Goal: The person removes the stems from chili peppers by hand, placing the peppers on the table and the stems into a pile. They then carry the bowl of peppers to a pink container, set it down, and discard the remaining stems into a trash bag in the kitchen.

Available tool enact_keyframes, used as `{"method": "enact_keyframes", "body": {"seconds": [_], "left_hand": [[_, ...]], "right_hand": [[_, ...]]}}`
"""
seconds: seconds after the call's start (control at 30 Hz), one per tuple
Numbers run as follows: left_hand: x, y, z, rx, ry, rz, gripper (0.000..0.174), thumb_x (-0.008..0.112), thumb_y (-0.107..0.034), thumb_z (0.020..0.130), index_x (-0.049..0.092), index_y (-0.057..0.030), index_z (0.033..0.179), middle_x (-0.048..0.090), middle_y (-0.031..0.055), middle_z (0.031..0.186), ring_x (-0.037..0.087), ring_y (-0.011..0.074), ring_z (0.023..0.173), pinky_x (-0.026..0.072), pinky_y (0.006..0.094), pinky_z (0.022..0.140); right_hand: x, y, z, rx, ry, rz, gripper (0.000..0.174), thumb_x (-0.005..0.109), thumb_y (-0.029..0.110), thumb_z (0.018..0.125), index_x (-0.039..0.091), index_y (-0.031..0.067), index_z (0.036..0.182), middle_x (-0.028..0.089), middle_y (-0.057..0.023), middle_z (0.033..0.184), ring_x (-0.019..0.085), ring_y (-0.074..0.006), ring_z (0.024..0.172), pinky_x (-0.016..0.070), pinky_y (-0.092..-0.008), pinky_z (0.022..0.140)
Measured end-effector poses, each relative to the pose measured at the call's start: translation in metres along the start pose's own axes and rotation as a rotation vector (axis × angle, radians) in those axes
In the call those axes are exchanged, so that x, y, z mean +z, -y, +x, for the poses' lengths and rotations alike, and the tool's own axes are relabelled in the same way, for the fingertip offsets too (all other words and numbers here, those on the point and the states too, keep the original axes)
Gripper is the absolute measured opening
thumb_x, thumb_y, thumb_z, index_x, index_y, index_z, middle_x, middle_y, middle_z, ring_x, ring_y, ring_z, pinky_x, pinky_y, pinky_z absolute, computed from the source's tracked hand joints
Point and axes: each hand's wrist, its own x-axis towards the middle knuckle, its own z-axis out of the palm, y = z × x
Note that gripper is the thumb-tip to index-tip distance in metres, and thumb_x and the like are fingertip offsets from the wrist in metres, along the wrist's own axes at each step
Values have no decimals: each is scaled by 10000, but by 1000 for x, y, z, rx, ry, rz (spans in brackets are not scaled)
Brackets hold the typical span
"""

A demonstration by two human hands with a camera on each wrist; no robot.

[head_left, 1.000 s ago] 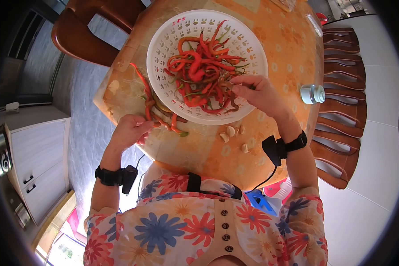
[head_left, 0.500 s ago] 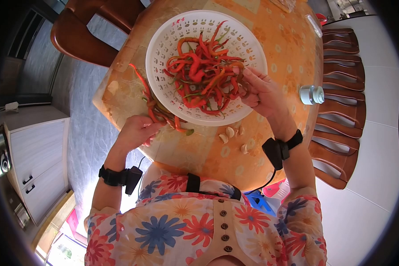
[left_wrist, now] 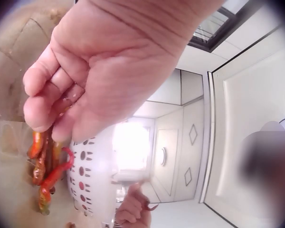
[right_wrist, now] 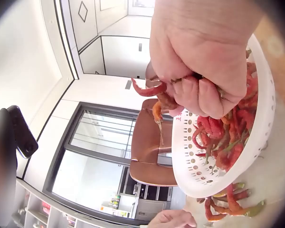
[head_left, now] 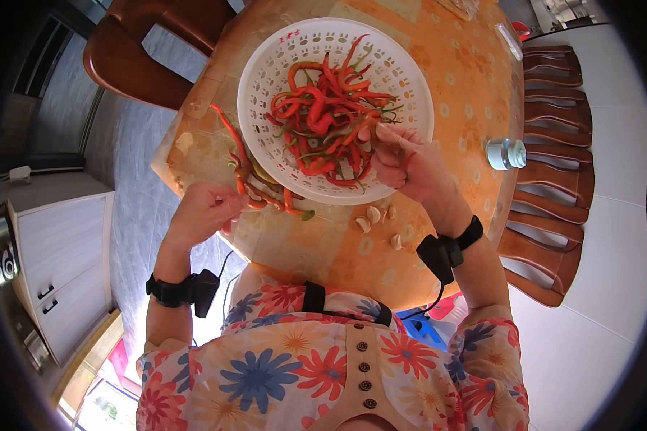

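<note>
A white perforated basket (head_left: 266, 65) on the orange table (head_left: 467, 86) holds a heap of red and orange chillies (head_left: 323, 115). My right hand (head_left: 389, 147) hovers over the basket's near right rim, its fingers curled round a red chilli (right_wrist: 149, 89) that sticks out of the fist (right_wrist: 199, 90). At the table's left edge my left hand (head_left: 223, 205) sits with curled fingers (left_wrist: 61, 102), pinching a chilli from the small loose pile (head_left: 259, 188) beside the basket. That pile (left_wrist: 45, 171) lies just below the hand, against the basket wall (left_wrist: 92, 175).
Several garlic cloves (head_left: 377, 215) lie on the table in front of the basket. A small capped jar (head_left: 505, 153) stands near the right edge. Brown wooden chairs (head_left: 553, 115) line the right side and another (head_left: 144, 50) stands at the far left. A white cabinet (head_left: 57, 251) is to the left.
My right hand has drawn back from the heap toward the basket's near rim and turned palm up with a chilli in it. The left hand has barely shifted at the pile.
</note>
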Motion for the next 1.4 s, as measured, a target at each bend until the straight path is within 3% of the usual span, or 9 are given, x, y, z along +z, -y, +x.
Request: {"method": "enact_keyframes", "body": {"seconds": [0.27,0.47,0.6,0.67,0.77,1.13,1.27,1.33,1.4], "left_hand": [[35,-54,-21,289,7,-208,101,628,-78,790,634,-8,862,561,-23,634,493,8,557,379,158,468],[51,-51,-22,264,114,-182,129,630,-57,778,623,7,891,547,-22,658,484,18,590,413,169,524],[57,-26,-19,157,247,-576,148,567,-4,797,596,7,942,553,2,700,514,50,614,453,195,556],[66,-19,-21,148,233,-617,161,547,14,801,588,7,956,558,10,728,524,61,621,463,205,562],[75,-19,-26,150,181,-719,147,541,26,790,591,14,927,564,5,781,538,72,641,466,208,584],[82,-10,-27,647,71,127,249,580,36,676,601,-54,907,576,48,760,587,125,692,459,257,616],[81,-10,-27,425,219,-43,183,570,37,726,589,-31,895,591,44,780,592,119,711,466,243,623],[81,-15,-27,109,365,-571,177,552,69,712,599,-21,857,618,48,773,595,112,640,468,209,566],[84,-6,-20,138,408,-662,161,573,62,722,593,-17,860,614,51,749,594,114,618,462,202,537]], "right_hand": [[62,-26,-11,201,143,-750,255,569,287,859,638,43,883,542,32,639,462,-26,558,365,-193,455],[67,-37,-21,166,49,-588,290,560,295,866,634,16,889,563,24,667,450,-24,579,373,-204,495],[46,-62,-24,16,48,-787,313,547,301,876,621,-2,907,549,27,671,437,-24,596,374,-206,512],[47,-75,-26,-64,220,-789,314,528,290,888,608,-10,931,536,36,672,431,-23,621,382,-217,524],[53,-67,-31,148,198,-711,304,509,296,899,618,15,940,496,51,627,407,-18,576,347,-206,487],[26,-81,-45,495,249,-346,309,492,338,902,619,57,918,369,79,563,313,-18,478,241,-186,418],[31,-78,-49,439,267,-410,279,507,302,900,615,45,907,397,73,584,335,-15,513,271,-183,443],[39,-75,-53,340,281,-441,264,513,278,899,614,35,904,426,68,605,352,-15,543,291,-182,467],[42,-73,-55,243,291,-471,248,519,255,898,613,26,901,456,63,627,370,-15,572,311,-180,491]]}}
